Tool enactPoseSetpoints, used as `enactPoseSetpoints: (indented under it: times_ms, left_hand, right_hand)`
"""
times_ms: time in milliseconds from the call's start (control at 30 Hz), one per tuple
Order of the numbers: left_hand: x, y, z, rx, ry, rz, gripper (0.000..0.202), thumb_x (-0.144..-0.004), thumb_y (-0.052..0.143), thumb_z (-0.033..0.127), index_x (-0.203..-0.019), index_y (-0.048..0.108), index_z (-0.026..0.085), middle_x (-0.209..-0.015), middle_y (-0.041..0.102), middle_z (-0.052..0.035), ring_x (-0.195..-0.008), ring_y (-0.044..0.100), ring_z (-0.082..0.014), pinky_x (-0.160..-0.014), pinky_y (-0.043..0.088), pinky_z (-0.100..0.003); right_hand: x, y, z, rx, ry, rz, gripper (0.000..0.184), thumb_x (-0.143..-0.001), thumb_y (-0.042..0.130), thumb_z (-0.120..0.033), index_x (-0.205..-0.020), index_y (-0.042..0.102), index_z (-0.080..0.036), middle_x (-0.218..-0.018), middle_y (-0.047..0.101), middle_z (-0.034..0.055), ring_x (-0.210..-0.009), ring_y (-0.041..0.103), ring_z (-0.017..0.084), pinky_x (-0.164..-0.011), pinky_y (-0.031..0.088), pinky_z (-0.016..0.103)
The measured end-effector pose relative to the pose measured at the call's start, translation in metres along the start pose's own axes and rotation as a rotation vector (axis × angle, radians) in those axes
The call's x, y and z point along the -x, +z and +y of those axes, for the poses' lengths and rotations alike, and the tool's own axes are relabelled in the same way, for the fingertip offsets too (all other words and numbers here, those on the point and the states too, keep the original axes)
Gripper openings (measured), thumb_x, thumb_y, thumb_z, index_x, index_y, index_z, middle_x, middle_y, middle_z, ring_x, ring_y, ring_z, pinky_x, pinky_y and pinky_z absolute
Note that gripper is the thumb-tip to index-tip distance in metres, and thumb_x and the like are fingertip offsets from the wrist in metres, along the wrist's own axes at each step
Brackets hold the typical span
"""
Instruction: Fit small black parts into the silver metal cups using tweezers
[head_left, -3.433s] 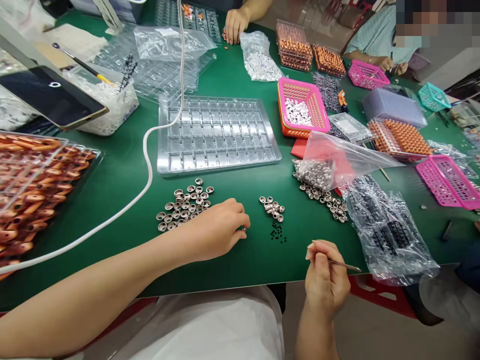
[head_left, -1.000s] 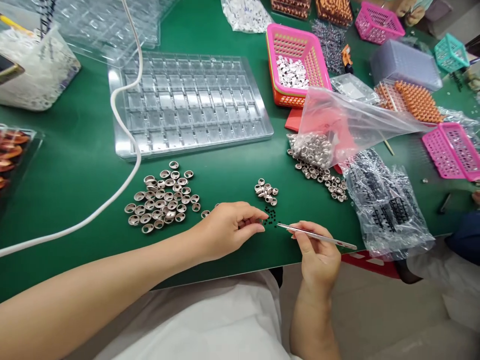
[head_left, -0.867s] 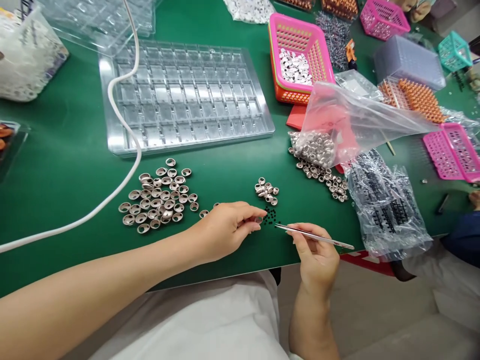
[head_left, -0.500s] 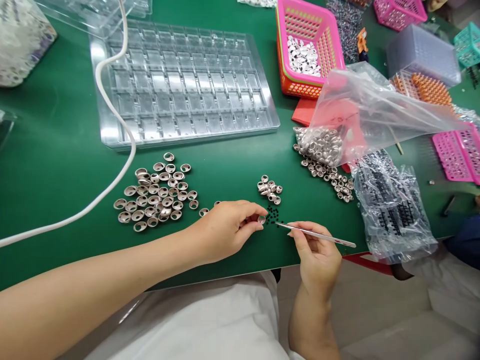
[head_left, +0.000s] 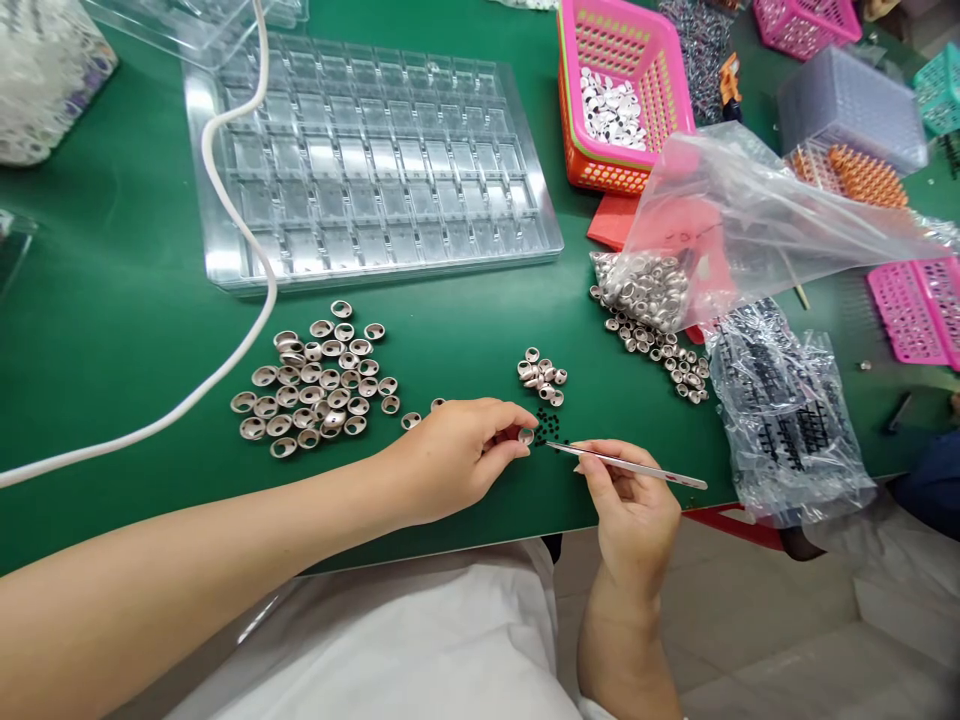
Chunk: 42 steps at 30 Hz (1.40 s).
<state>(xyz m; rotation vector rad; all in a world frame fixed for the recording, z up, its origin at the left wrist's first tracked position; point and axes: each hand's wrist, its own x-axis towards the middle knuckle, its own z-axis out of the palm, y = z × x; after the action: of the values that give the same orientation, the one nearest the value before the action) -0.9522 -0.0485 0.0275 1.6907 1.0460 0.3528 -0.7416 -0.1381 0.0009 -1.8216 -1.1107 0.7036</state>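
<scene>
My left hand (head_left: 457, 455) rests on the green mat and pinches a small silver metal ring (head_left: 526, 436) between thumb and fingertips. My right hand (head_left: 634, 505) grips thin metal tweezers (head_left: 626, 465), whose tip points left at a cluster of tiny black parts (head_left: 547, 425) beside the ring. A small pile of silver rings (head_left: 541, 373) lies just beyond the black parts. A wider spread of silver cup-shaped caps (head_left: 315, 380) lies to the left of my left hand.
A clear compartment tray (head_left: 367, 165) sits at the back with a white cable (head_left: 225, 340) running over it. On the right are a plastic bag spilling rings (head_left: 652, 290), a bag of black parts (head_left: 787, 420) and pink baskets (head_left: 622, 90). The table edge (head_left: 480, 540) runs near my body.
My left hand went from the mat near the caps to pinching a ring by the black parts. My right hand brought the tweezers' tip down to them. The view shifted forward.
</scene>
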Motion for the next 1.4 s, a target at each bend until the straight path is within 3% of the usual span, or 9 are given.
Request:
enactPoseSetpoints:
  times_ms: [267, 800, 967, 1400]
  left_hand:
    - [0.0012, -0.0017, 0.0021, -0.028, 0.026, -0.018, 0.021, -0.095, 0.057, 0.025, -0.109, 0.073, 0.021, -0.092, 0.077, 0.0008, -0.072, 0.067, -0.0140, -0.066, 0.048, -0.023]
    - [0.0040, -0.0006, 0.0027, -0.107, 0.075, -0.041, 0.021, -0.095, 0.057, 0.023, -0.110, 0.071, 0.021, -0.091, 0.076, -0.0004, -0.079, 0.068, -0.0162, -0.069, 0.047, -0.025]
    - [0.0033, -0.0005, 0.0005, -0.124, 0.079, -0.036, 0.020, -0.095, 0.057, 0.025, -0.108, 0.072, 0.021, -0.088, 0.076, -0.0001, -0.077, 0.068, -0.0166, -0.069, 0.047, -0.025]
    - [0.0032, -0.0003, 0.0019, -0.103, 0.057, -0.024, 0.022, -0.095, 0.056, 0.028, -0.107, 0.072, 0.022, -0.089, 0.077, -0.0003, -0.075, 0.069, -0.0163, -0.070, 0.050, -0.025]
  right_hand:
    - [0.0016, -0.0012, -0.0016, -0.072, -0.041, -0.028, 0.013, -0.085, 0.076, -0.030, -0.096, 0.073, -0.022, -0.094, 0.077, 0.0036, -0.073, 0.070, 0.016, -0.063, 0.056, 0.028]
    - [0.0021, 0.0008, 0.0006, 0.037, -0.058, -0.052, 0.016, -0.087, 0.074, -0.035, -0.095, 0.075, -0.022, -0.095, 0.078, 0.0045, -0.075, 0.070, 0.017, -0.064, 0.054, 0.029]
    - [0.0025, 0.0013, -0.0008, 0.077, -0.122, -0.059, 0.014, -0.087, 0.074, -0.034, -0.095, 0.075, -0.023, -0.093, 0.078, 0.0036, -0.074, 0.069, 0.017, -0.060, 0.051, 0.029]
    - [0.0041, 0.0043, -0.0003, 0.045, -0.319, -0.054, 0.011, -0.087, 0.072, -0.024, -0.097, 0.074, -0.028, -0.092, 0.078, 0.0022, -0.085, 0.074, 0.021, -0.071, 0.060, 0.035]
